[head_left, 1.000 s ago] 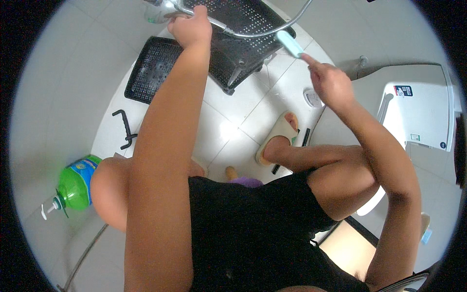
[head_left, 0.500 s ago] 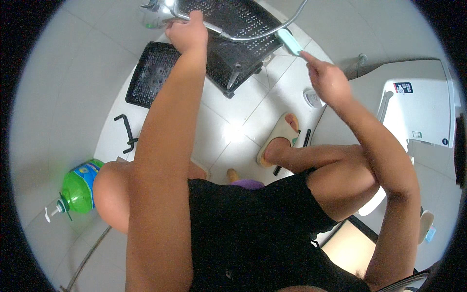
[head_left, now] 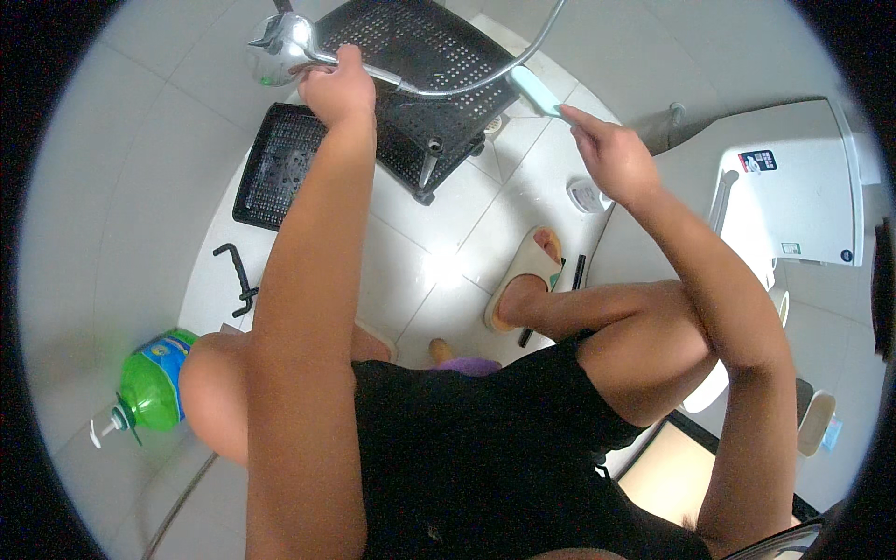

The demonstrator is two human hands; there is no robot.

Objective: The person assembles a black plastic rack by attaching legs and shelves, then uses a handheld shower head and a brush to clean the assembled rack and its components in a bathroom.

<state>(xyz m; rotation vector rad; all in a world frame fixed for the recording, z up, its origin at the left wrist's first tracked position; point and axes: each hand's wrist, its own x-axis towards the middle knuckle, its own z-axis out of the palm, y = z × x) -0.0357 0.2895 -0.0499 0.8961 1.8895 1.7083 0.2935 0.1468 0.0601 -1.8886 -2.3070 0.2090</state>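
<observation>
My left hand (head_left: 338, 93), at the top left of centre, is closed around the handle of a chrome shower head (head_left: 280, 49). Its silver hose (head_left: 485, 86) curves away to the upper right. Below it stands a black perforated plastic rack (head_left: 439, 42) with a dark, wet-looking surface. In my right hand (head_left: 616, 161) is the end of a pale green brush (head_left: 534, 91), whose head is at the rack's right edge. Its bristles are hidden, so I cannot tell whether they touch. No water spray can be made out.
A black slotted tray (head_left: 271, 168) lies left of the rack, with a black bent bar (head_left: 241, 275) nearer me. A green pump jug (head_left: 157, 385) stands at the left wall. To the right are a small white tub (head_left: 588, 196) and a white fixture (head_left: 812, 177). My slippered foot (head_left: 527, 280) rests on the tiles.
The whole view has shifted slightly, so things appear a little lower and further left. Both hands keep their grips, and the brush remains at the rack's right edge.
</observation>
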